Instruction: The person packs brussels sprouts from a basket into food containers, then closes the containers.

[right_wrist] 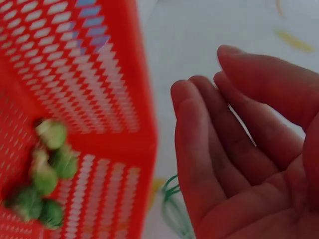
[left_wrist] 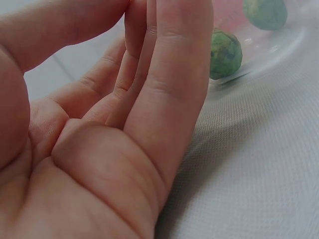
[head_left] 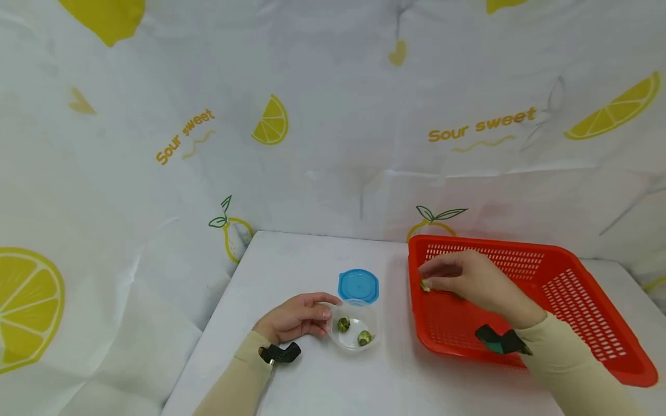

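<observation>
My left hand (head_left: 330, 308) rests on the white table (head_left: 291, 260) with straight fingers (left_wrist: 164, 74) against the side of a clear round container (head_left: 355, 344). Two green sprouts (head_left: 343, 324) (head_left: 365, 337) lie in the container, and both sprouts (left_wrist: 225, 54) (left_wrist: 265, 12) show past the fingers in the left wrist view. My right hand (head_left: 429, 277) hovers in the red mesh basket (head_left: 572, 289) near its left wall, fingers relaxed and holding nothing (right_wrist: 204, 74). Several sprouts (right_wrist: 44, 177) lie in the basket corner (right_wrist: 99, 59), and one sprout (head_left: 425, 285) sits by the fingertips.
A blue lid (head_left: 358, 284) lies just behind the container. A lemon-print sheet (head_left: 333, 115) hangs behind and to the left of the table. The basket fills the right part of the table.
</observation>
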`<state>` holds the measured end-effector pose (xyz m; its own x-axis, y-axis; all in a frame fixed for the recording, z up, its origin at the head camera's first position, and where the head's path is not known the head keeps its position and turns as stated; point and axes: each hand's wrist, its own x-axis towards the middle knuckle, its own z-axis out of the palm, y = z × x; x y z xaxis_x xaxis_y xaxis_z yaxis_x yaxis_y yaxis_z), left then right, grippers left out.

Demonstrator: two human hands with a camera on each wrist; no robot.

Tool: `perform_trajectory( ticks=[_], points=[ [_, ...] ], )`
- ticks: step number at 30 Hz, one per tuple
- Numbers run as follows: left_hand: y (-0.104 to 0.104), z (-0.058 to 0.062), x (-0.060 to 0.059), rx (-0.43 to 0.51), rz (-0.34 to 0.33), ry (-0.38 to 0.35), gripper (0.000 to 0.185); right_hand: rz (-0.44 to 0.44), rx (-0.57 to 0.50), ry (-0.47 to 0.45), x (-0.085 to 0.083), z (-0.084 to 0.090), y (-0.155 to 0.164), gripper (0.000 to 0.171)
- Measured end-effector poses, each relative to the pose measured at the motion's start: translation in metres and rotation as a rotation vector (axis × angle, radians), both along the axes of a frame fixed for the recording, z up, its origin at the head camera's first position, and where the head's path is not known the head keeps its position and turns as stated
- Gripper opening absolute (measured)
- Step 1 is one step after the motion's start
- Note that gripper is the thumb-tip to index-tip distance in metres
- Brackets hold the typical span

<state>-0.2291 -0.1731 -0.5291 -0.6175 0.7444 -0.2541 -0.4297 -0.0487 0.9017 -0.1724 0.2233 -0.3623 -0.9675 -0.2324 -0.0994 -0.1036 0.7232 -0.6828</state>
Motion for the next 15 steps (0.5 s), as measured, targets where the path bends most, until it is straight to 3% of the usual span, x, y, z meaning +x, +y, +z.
perform_trajectory(
  ticks=[7,15],
  points=[
    [0.002,0.0,0.0,0.001,0.004,-0.004,0.041,-0.012,0.01,-0.072,-0.026,-0.018,0.063,0.038],
    [0.002,-0.004,-0.001,0.006,0.006,-0.006,0.039,-0.017,0.026,-0.146,-0.041,-0.053,0.103,0.042]
  ],
)
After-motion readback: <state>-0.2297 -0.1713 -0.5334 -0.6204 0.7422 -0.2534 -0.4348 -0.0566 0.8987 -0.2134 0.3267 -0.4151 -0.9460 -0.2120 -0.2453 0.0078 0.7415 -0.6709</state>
